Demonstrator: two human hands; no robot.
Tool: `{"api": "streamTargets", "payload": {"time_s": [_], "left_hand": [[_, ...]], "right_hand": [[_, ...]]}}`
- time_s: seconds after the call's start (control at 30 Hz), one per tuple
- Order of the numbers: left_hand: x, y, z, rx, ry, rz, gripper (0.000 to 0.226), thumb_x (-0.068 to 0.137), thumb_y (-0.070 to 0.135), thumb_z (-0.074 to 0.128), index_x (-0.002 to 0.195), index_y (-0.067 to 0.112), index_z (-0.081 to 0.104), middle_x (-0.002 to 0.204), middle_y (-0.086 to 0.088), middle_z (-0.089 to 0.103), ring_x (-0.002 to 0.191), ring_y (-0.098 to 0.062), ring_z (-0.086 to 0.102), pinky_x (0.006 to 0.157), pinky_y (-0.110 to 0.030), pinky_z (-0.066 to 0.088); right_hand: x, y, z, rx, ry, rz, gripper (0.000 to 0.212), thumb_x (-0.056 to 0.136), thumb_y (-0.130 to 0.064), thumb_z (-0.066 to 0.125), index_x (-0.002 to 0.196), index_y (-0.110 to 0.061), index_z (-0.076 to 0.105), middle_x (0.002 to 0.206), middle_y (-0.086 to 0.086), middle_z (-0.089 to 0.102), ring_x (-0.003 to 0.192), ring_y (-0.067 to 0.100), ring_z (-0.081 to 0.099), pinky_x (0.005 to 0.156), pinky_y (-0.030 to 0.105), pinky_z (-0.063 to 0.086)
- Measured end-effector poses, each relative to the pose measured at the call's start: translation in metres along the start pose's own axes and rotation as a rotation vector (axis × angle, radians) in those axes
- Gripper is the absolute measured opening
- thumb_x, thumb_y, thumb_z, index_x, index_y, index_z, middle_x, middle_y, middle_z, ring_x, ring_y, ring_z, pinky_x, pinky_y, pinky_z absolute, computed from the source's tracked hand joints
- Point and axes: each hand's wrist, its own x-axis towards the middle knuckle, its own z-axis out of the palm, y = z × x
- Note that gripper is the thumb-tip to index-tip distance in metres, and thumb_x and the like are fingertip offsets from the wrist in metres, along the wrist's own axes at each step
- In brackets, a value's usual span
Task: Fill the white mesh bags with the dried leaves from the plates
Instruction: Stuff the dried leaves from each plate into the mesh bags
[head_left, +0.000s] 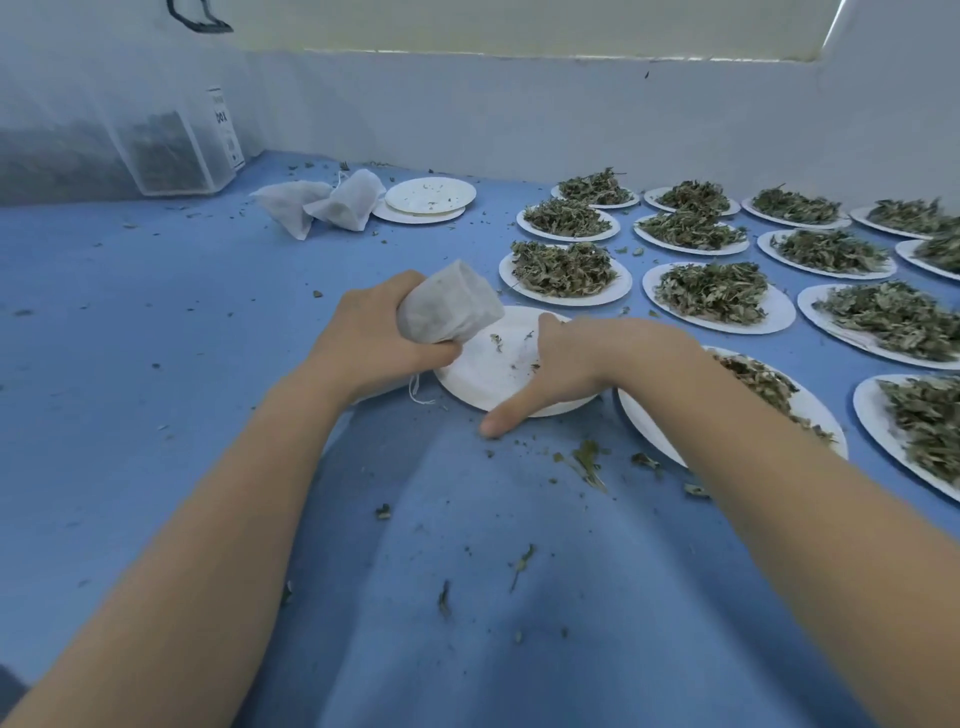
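On blue bench (156, 322): left hand (363, 338) fingers wrapped round stuffed white mesh bag (449, 304), held over near-empty white paper plate (498, 364) so crumbs land there. Right hand (566, 364) flat, fingers straight, steadying plate. Dried green leaves (563, 267) wait on more plates nearby.

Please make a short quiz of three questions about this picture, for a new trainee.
1. True or false: the left hand grips a mesh bag.
2. The plate under the right hand is: A) piled with leaves, B) almost bare, C) upside down.
3. Where do the empty stacked plates stand relative to the two bags lying at the back?

Key: 1. True. 2. B, only crumbs remain. 3. Right beside them, on their right.
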Motion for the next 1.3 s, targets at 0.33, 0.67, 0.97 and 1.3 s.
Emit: {"api": "streamTargets", "payload": {"time_s": [0.33, 0.67, 0.97, 1.3], "left_hand": [[-0.007, 0.0, -0.01, -0.095, 0.157, -0.177, 0.04, 0.071, 0.043, 0.068, 0.101, 0.03, 0.044, 0.086, 0.018, 0.048, 0.085, -0.011, 0.047, 0.057, -0.02, 0.031], [0.063, -0.002, -0.063, -0.297, 0.139, -0.369, 0.076, 0.062, 0.026, 0.063, 0.128, 0.009, 0.029, 0.124, -0.007, 0.04, 0.091, -0.02, 0.045, 0.057, -0.025, 0.032], [0.193, -0.063, -0.058, -0.17, 0.124, -0.469, 0.068, 0.085, 0.015, 0.056, 0.138, 0.009, 0.014, 0.13, -0.014, 0.039, 0.111, -0.029, 0.046, 0.081, -0.036, 0.04], [0.279, -0.148, -0.036, 0.198, 0.272, -0.493, 0.057, 0.089, 0.012, 0.055, 0.133, -0.003, 0.022, 0.128, -0.024, 0.042, 0.113, -0.035, 0.046, 0.078, -0.032, 0.035]], "right_hand": [[-0.003, -0.009, -0.006, 0.071, 0.04, 0.125, 0.146, 0.045, -0.082, 0.067, 0.149, -0.012, -0.008, 0.156, 0.012, 0.011, 0.141, 0.034, 0.017, 0.108, 0.047, 0.028], [0.048, -0.066, -0.068, 0.123, 0.349, 0.075, 0.147, 0.044, -0.085, 0.064, 0.146, 0.002, 0.006, 0.141, 0.023, 0.021, 0.131, 0.037, 0.019, 0.102, 0.041, 0.028], [0.185, -0.078, -0.12, 0.205, 0.425, 0.127, 0.129, 0.044, -0.087, 0.062, 0.134, 0.001, 0.033, 0.125, 0.017, 0.033, 0.116, 0.029, 0.03, 0.083, 0.029, 0.024], [0.312, -0.088, -0.126, 0.326, 0.426, 0.114, 0.119, 0.051, -0.085, 0.061, 0.135, -0.007, 0.033, 0.129, 0.015, 0.031, 0.117, 0.027, 0.029, 0.084, 0.028, 0.027]]}}
